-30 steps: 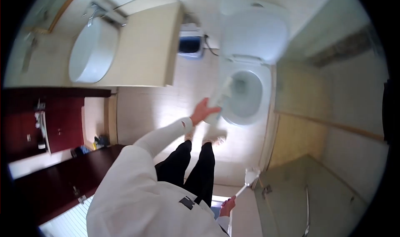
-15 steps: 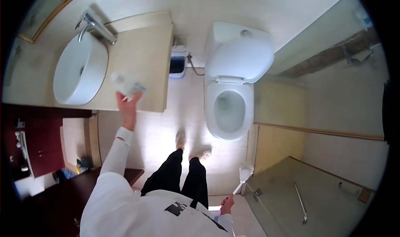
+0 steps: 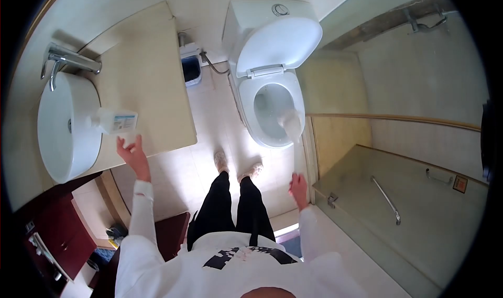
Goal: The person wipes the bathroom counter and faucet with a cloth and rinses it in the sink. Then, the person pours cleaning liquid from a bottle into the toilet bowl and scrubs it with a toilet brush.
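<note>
A translucent white bottle (image 3: 118,121) with a blue-and-white label stands on the counter beside the basin, looking tilted in this wide view. Just below it is my left hand (image 3: 134,159), fingers apart and holding nothing. My right hand (image 3: 298,189) is closed round the handle of a white toilet brush (image 3: 291,125). The brush head is blurred and appears over the right front rim of the toilet (image 3: 246,109), whose lid is raised. Whether the bristles touch the bowl cannot be made out.
A white basin (image 3: 84,135) with a chrome tap (image 3: 73,62) sits on the beige counter (image 3: 157,88). Between counter and toilet is a small bin (image 3: 192,70). A glass door (image 3: 387,214) with a metal handle is on the right; dark red cabinets (image 3: 68,230) are lower left.
My left hand has let go of the bottle, which now stands on the counter. My right hand has raised the brush forward to the toilet. The view has shifted.
</note>
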`<act>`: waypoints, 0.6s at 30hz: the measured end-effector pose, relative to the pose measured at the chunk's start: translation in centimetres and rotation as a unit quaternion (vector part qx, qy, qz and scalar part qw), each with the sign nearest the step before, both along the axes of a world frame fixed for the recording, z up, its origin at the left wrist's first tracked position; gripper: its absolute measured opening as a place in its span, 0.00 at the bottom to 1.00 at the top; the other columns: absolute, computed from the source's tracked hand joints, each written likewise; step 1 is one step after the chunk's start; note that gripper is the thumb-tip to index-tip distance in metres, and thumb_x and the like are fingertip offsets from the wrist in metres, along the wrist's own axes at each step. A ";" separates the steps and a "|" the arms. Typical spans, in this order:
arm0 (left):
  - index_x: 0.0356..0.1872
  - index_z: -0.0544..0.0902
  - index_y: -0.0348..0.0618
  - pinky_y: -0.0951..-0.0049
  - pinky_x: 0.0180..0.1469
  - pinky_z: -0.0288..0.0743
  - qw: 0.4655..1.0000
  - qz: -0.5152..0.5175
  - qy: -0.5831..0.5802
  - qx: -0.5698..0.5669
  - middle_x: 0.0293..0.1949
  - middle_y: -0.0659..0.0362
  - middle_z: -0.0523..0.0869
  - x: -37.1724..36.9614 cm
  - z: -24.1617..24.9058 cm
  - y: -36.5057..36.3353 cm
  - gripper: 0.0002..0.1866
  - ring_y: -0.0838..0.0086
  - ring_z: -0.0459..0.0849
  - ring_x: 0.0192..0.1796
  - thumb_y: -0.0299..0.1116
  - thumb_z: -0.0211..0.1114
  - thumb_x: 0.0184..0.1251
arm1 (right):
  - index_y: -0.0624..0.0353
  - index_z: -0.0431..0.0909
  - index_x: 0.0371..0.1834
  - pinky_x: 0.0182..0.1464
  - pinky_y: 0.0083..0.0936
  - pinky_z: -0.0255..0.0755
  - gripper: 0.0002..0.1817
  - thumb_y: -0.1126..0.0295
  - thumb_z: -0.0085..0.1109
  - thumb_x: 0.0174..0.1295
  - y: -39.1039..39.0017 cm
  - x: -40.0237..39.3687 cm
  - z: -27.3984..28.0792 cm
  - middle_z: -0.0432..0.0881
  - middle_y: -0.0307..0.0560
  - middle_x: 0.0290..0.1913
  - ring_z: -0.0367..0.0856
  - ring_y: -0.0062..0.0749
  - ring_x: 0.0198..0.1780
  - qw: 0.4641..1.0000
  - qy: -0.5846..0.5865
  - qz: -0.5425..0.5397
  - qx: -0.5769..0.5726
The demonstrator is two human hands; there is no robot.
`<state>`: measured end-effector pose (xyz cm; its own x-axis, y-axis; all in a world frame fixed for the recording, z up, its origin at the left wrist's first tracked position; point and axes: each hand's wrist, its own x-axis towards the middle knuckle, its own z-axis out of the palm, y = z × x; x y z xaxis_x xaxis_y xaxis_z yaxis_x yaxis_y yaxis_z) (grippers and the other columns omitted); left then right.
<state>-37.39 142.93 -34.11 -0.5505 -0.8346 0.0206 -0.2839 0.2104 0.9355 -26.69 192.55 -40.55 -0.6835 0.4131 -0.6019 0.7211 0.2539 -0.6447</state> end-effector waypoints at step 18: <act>0.52 0.71 0.34 0.54 0.58 0.63 0.813 -0.474 -0.021 -0.338 0.52 0.46 0.70 -6.3 -1.8 6.9 0.20 0.47 0.65 0.59 0.27 0.58 0.57 | 0.32 0.54 0.66 0.37 0.51 0.70 0.25 0.59 0.40 0.65 -13.0 -17.3 -11.6 0.80 0.62 0.34 0.78 0.59 0.34 0.973 0.020 0.136 0.186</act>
